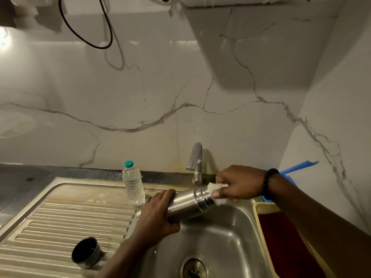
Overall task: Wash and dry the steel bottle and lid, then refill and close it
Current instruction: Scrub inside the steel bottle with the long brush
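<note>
Bottle (188,203) is lying tilted over the sink (224,237), left hand (158,215) wrapped round its base end, right hand (239,183) pinching a white scrubber (215,187) that's stuffed at the threaded mouth. Lid (85,252) sits open side up on the drainboard (60,217), well apart. Biggest risk imo: wet steel is slick, so a hard push with the scrubber could twist the bottle out of that one-hand grip and bang it into the basin. Plastic water bottle (133,184) stands just beside the left knuckles, an elbow swing might tip it
</note>
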